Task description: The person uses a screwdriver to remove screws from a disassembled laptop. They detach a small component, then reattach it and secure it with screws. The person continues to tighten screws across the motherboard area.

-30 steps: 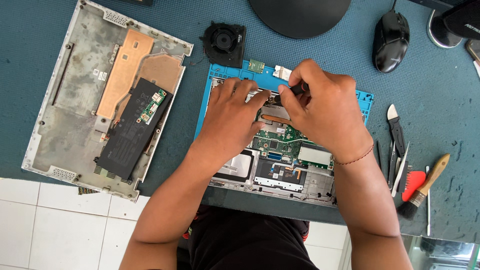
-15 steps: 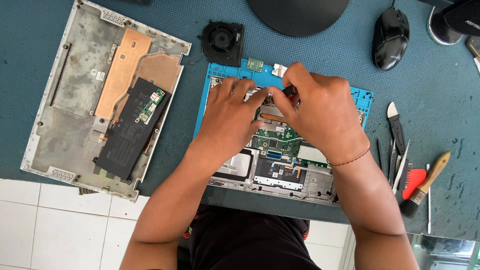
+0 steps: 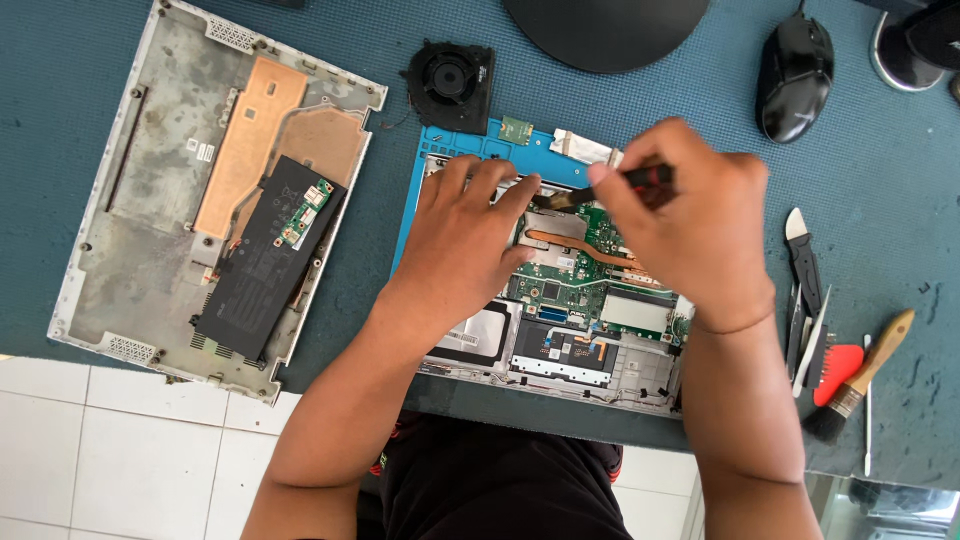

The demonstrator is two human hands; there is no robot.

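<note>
An opened laptop base (image 3: 640, 375) lies on a blue work mat (image 3: 470, 148), its green circuit board (image 3: 585, 285) and copper heat pipe exposed. My left hand (image 3: 470, 235) rests flat on the laptop's upper left part, fingers spread, holding it down. My right hand (image 3: 690, 225) grips a small brush (image 3: 600, 190) with a black and red handle, its bristles touching the board near the left hand's fingertips.
The removed bottom cover (image 3: 150, 190) with a black battery (image 3: 265, 260) lies at left. A loose black fan (image 3: 450, 85) sits above the mat. A black mouse (image 3: 795, 75) is upper right. Pry tools (image 3: 805, 290) and a wooden paintbrush (image 3: 865, 375) lie at right.
My right hand has shifted slightly right and up with the brush; the bristles now sweep nearer the heat pipe. The left hand stays put.
</note>
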